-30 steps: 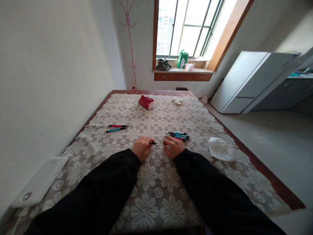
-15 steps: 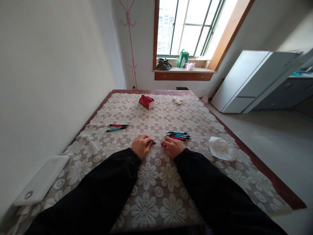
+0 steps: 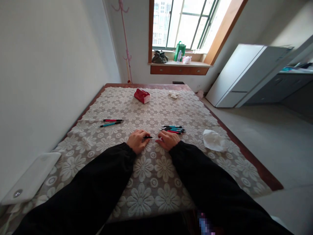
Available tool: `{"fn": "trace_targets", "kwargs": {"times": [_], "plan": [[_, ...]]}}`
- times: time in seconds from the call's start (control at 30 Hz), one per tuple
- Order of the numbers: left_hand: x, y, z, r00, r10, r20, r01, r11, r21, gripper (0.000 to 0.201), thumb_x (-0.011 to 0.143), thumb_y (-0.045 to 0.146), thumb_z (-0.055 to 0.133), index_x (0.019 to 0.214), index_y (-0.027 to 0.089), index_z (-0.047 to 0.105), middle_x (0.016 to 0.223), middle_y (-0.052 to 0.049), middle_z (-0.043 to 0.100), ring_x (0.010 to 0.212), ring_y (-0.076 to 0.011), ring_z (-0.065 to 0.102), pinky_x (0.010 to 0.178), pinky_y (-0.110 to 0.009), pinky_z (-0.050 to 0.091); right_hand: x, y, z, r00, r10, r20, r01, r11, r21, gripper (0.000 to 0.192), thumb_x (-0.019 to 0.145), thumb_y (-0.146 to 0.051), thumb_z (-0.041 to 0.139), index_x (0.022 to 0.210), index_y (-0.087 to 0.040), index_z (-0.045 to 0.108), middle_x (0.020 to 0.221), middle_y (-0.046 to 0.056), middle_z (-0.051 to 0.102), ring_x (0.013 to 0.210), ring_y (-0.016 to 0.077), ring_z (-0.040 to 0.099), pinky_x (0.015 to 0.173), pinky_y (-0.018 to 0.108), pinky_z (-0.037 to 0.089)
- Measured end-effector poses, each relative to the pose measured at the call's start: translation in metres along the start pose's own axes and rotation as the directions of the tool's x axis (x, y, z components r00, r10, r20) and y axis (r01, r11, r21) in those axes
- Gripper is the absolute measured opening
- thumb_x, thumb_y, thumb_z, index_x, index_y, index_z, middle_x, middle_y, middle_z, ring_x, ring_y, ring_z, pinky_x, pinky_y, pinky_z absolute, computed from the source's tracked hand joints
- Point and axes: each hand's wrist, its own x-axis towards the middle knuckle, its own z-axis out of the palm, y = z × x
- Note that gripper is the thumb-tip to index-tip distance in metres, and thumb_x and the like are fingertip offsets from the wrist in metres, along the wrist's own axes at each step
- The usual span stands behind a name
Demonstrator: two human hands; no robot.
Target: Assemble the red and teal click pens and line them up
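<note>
Fingers of left hand (image 3: 136,140) and right hand (image 3: 170,140) pinching a pen (image 3: 148,137) between them, lace tablecloth (image 3: 151,169) beneath, pen cluster (image 3: 172,129) just beyond, crumpled tissue (image 3: 213,140) right.

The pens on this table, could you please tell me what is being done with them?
A person in black sleeves has both hands on the lace tablecloth, the left hand and right hand each gripping an end of one dark pen held between them. A bunch of pens lies just beyond the right hand, and two more pens lie apart on the left. A crumpled tissue sits to the right.
</note>
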Motion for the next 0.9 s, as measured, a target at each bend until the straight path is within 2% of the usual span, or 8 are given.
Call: {"fn": "trace_targets", "kwargs": {"times": [0.1,0.23,0.37,0.57,0.63,0.7,0.8,0.9], "plan": [[0.001,-0.002,0.001,1.0,-0.001,-0.009,0.001,1.0,-0.019,0.016,0.088,0.028,0.064,0.101,0.023,0.071,0.104,-0.004,0.07,0.104,-0.026,0.06,0.095,-0.041,0.047,0.0,-0.003,-0.005,0.999,0.049,-0.023,-0.05,0.996,-0.073,0.019,0.096,-0.036,0.055,0.101,-0.019,0.063,0.096,0.005,0.069,0.087,0.021,0.063,0.068,0.031,0.035],[0.003,-0.004,0.002,1.0,0.008,-0.015,-0.008,0.999,-0.034,0.016,0.088,0.028,0.062,0.1,0.024,0.072,0.103,-0.004,0.07,0.104,-0.0261,0.061,0.094,-0.04,0.047,0.001,-0.003,-0.011,0.996,0.086,0.023,-0.082,0.985,-0.152,0.015,0.093,-0.024,0.049,0.099,-0.018,0.062,0.095,0.007,0.07,0.086,0.0215,0.064,0.068,0.032,0.034],[0.003,-0.004,0.002,1.0,0.011,-0.013,-0.011,0.999,-0.03,0.017,0.085,0.027,0.063,0.1,0.024,0.071,0.101,-0.004,0.07,0.1,-0.0258,0.061,0.092,-0.04,0.048,0.001,0.002,-0.015,0.994,0.102,0.039,-0.095,0.982,-0.163,0.018,0.095,-0.025,0.046,0.1,-0.019,0.062,0.095,0.007,0.072,0.082,0.0215,0.064,0.068,0.032,0.033],[0.003,-0.004,0.001,0.999,0.042,-0.036,-0.043,0.998,-0.046,0.013,0.085,0.023,0.063,0.094,0.024,0.071,0.103,-0.004,0.07,0.101,-0.0247,0.061,0.093,-0.039,0.048,0.001,0.008,-0.012,0.983,0.176,-0.044,-0.181,0.976,-0.126,0.017,0.093,-0.021,0.047,0.103,-0.017,0.06,0.084,0.007,0.071,0.076,0.0218,0.062,0.064,0.032,0.031],[0.002,-0.004,0.001,0.997,0.068,-0.031,-0.069,0.997,-0.04,0.011,0.086,0.023,0.062,0.09,0.024,0.072,0.103,-0.004,0.07,0.101,-0.0246,0.06,0.094,-0.039,0.048,0.001,0.01,-0.008,0.991,0.105,-0.084,-0.112,0.99,-0.087,0.014,0.091,-0.018,0.048,0.1,-0.017,0.059,0.085,0.007,0.069,0.079,0.0221,0.06,0.067,0.031,0.034],[0.002,-0.004,0.001,0.996,0.081,-0.025,-0.082,0.996,-0.029,0.011,0.086,0.024,0.062,0.089,0.024,0.072,0.102,-0.003,0.071,0.1,-0.0247,0.06,0.093,-0.04,0.048,0.001,0.011,-0.002,0.992,-0.048,-0.115,0.044,0.998,-0.041,0.012,0.09,-0.016,0.049,0.096,-0.018,0.058,0.09,0.008,0.067,0.085,0.0223,0.058,0.073,0.031,0.037],[0.002,-0.003,0.001,0.996,0.092,-0.018,-0.093,0.996,-0.02,0.011,0.086,0.023,0.062,0.09,0.024,0.072,0.102,-0.003,0.071,0.1,-0.0247,0.06,0.093,-0.04,0.048,0.001,0.012,0.005,0.961,-0.245,-0.132,0.248,0.969,0.006,0.011,0.089,-0.015,0.051,0.096,-0.018,0.058,0.096,0.008,0.064,0.088,0.0226,0.054,0.078,0.032,0.039],[0.002,-0.003,0.001,0.994,0.106,-0.012,-0.106,0.994,-0.013,0.012,0.085,0.021,0.062,0.091,0.024,0.071,0.103,-0.003,0.072,0.101,-0.0248,0.06,0.095,-0.04,0.048,0.001,0.012,0.007,0.935,-0.334,-0.117,0.337,0.941,0.01,0.016,0.088,-0.012,0.052,0.1,-0.018,0.059,0.099,0.008,0.063,0.09,0.0227,0.051,0.078,0.033,0.038]]}}
